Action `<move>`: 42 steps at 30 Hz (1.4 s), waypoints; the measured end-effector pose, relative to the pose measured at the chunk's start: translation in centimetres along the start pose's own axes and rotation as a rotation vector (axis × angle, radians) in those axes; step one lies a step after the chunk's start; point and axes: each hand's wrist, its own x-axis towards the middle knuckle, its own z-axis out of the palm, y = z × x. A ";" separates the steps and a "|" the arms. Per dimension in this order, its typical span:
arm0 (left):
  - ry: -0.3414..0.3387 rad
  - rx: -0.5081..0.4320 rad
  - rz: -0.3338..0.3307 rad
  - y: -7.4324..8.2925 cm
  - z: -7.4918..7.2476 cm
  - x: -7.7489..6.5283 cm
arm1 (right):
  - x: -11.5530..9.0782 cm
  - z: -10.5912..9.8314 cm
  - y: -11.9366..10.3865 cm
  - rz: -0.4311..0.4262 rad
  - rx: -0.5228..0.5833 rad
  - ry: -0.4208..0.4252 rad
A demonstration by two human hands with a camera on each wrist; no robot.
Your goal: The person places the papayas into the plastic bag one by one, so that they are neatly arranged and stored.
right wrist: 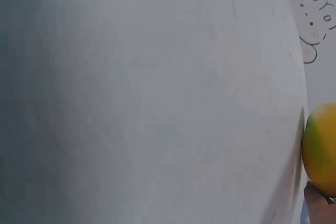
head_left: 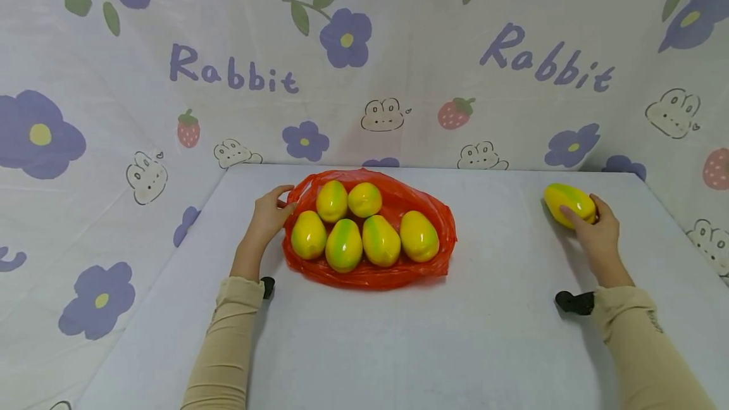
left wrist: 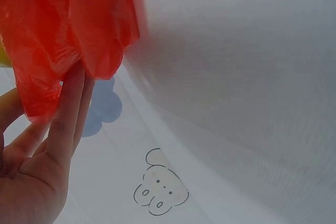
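A red plastic bag (head_left: 447,226) lies spread on the white table, with several glossy yellow papayas (head_left: 418,236) streaked green inside it. My left hand (head_left: 269,212) is at the bag's left edge, pinching the thin red plastic between thumb and fingers. The left wrist view shows the crumpled bag (left wrist: 100,19) hanging down among the fingers of that hand (left wrist: 44,166). Away to the right, my right hand (head_left: 600,233) grips another papaya (head_left: 569,202), thumb on its near side and fingers round its right end. Only part of this papaya (right wrist: 321,148) shows in the right wrist view.
The white table (head_left: 364,347) ends at the back against a hanging white cloth (head_left: 398,37) printed with flowers, rabbits and strawberries. A wide stretch of tabletop separates the bag from the right hand. Black wrist mounts (head_left: 575,302) stick out by the sleeves.
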 end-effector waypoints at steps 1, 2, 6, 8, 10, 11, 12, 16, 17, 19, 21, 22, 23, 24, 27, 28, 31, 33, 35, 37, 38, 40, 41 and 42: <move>-0.002 0.000 0.000 0.0 0.0 0.0 | 0.0 0.2 -0.1 0.005 0.011 0.019; -0.003 0.000 0.001 0.0 0.0 0.0 | -0.1 0.3 -0.2 0.009 0.018 0.034; -0.004 0.001 0.000 0.1 -0.1 0.0 | -0.4 1.2 -1.0 0.024 0.059 0.065; 0.000 -0.001 0.002 0.2 -0.1 0.0 | -0.6 1.7 -1.5 0.020 0.078 0.071; 0.001 -0.005 0.004 0.2 0.0 0.0 | -0.9 2.2 -2.0 0.013 0.093 0.079; 0.000 -0.006 0.005 0.2 0.0 0.0 | -1.0 2.5 -2.3 0.008 0.097 0.081; -0.001 -0.007 0.005 0.2 0.0 0.0 | -1.2 2.8 -2.6 0.001 0.106 0.077; -0.006 -0.011 0.001 0.2 0.0 0.0 | -1.7 4.0 -4.0 -0.038 0.118 0.063; -0.009 -0.013 -0.001 0.2 0.0 0.0 | -1.8 4.3 -4.4 -0.050 0.121 0.058; -0.010 -0.018 -0.003 0.2 0.0 0.0 | -2.1 5.0 -5.1 -0.070 0.120 0.047; -0.013 -0.022 -0.004 0.2 0.0 -0.1 | -2.5 5.7 -5.7 -0.089 0.122 0.038; -0.013 -0.024 -0.005 0.2 0.0 -0.1 | -2.7 6.0 -5.9 -0.096 0.122 0.032; -0.014 -0.025 -0.005 0.3 0.0 -0.1 | -2.8 6.3 -6.2 -0.102 0.123 0.027; -0.013 -0.023 -0.004 0.3 0.0 -0.1 | -3.0 6.7 -6.4 -0.106 0.126 0.023; -0.015 -0.016 -0.007 0.3 0.0 -0.1 | -3.5 7.7 -7.0 -0.118 0.144 0.013; -0.015 -0.014 -0.007 0.3 0.0 -0.1 | -3.6 8.0 -7.2 -0.121 0.146 0.008; -0.018 -0.014 -0.009 0.3 0.0 -0.1 | -4.1 9.0 -7.7 -0.122 0.155 -0.005; -0.020 -0.013 -0.010 0.3 0.0 -0.2 | -4.5 9.6 -8.2 -0.123 0.158 -0.015; -0.023 -0.016 -0.017 0.3 0.0 -0.2 | -4.9 10.2 -8.7 -0.124 0.161 -0.023; -0.027 -0.017 -0.019 0.3 0.0 -0.3 | -5.3 10.8 -9.2 -0.139 0.168 -0.027; -0.026 -0.017 -0.020 0.3 0.0 -0.3 | -5.4 11.1 -9.4 -0.149 0.172 -0.029; -0.023 -0.020 -0.020 0.4 0.0 -0.4 | -5.8 11.7 -9.9 -0.163 0.174 -0.037; -0.021 -0.021 -0.017 0.4 0.0 -0.4 | -6.0 12.0 -10.1 -0.169 0.174 -0.043; -0.021 -0.020 -0.015 0.4 0.0 -0.3 | -6.2 12.3 -10.4 -0.174 0.174 -0.050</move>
